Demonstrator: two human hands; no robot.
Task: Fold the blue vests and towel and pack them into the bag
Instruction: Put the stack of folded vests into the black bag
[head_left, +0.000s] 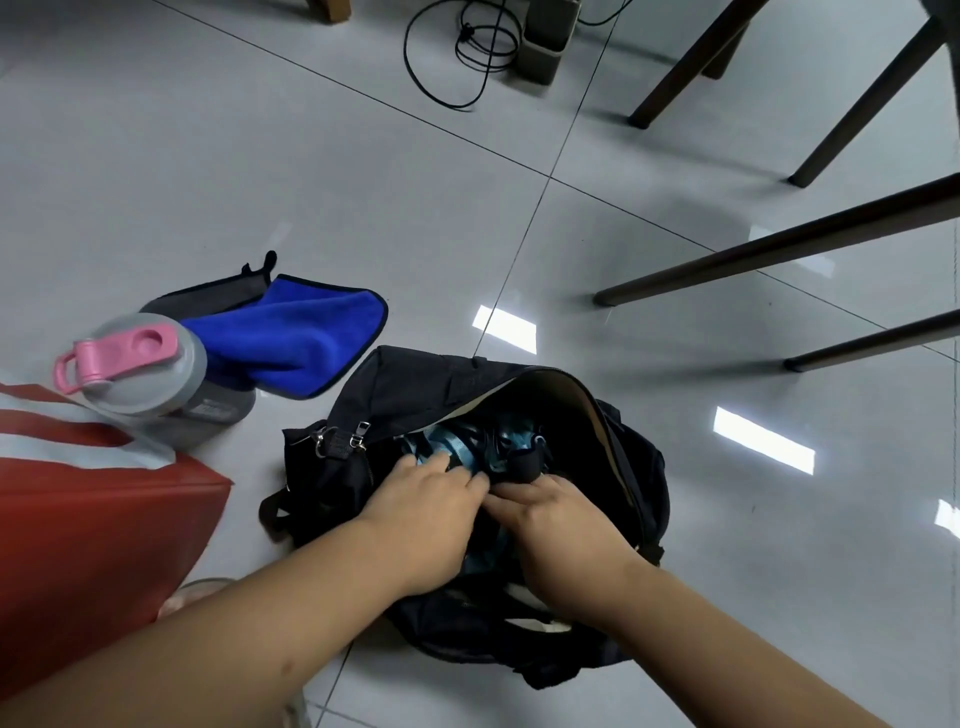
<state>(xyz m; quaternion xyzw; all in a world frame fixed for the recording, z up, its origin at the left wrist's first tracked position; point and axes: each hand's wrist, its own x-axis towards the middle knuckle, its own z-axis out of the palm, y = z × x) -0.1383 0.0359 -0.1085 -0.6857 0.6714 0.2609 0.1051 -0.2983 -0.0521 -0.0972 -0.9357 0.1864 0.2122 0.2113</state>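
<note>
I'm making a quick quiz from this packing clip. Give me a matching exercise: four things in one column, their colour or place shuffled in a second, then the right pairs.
Things:
1. towel
2. bag
3. bottle cap
4. both hands, left hand and right hand

Descriptions:
A. pink
B. black, lying open on the floor
C. reaching into the bag's opening
D. bright blue, on the floor beside the bag

Pairs: 1-D, 2-B, 3-A, 4-C

Glossy pale grey floor tiles (260, 171) reflect bright lights. Dark wooden chair legs (769, 249) cross the upper right; black cables (467, 47) coil top centre.
</note>
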